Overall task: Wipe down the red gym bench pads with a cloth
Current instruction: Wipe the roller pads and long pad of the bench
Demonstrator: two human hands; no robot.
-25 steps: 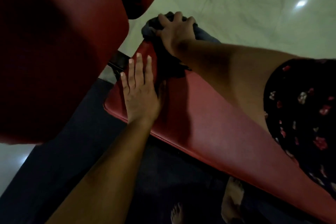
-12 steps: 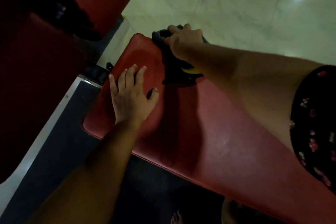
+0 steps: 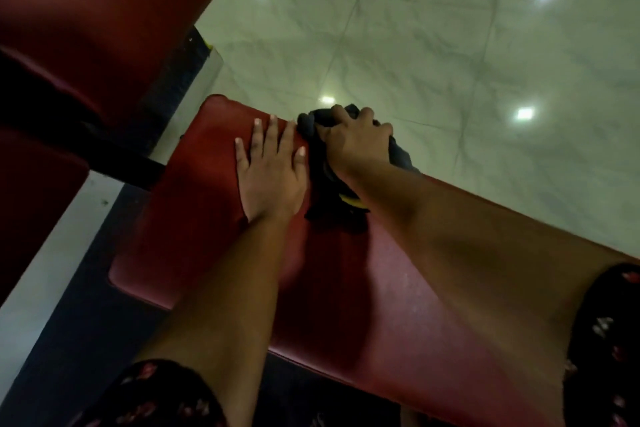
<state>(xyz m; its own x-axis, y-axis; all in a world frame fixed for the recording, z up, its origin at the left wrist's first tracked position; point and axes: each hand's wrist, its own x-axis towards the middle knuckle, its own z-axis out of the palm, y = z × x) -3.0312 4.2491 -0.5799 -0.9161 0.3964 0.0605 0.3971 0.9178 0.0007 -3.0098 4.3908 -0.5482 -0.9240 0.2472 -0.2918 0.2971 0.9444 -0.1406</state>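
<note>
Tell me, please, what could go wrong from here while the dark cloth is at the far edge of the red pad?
1. The right hand grips the bunched cloth right at the far edge of the red pad. Part of the cloth overhangs toward the tiled floor, so it might slip off.
2. The left hand lies flat beside the cloth, so the patch under it may go unwiped.

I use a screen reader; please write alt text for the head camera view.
A person's right hand grips a dark cloth at the far edge of a red bench pad, while the left hand rests flat beside the cloth, fingers straight. Pale tiled floor lies beyond; a second red pad fills the upper left.
</note>
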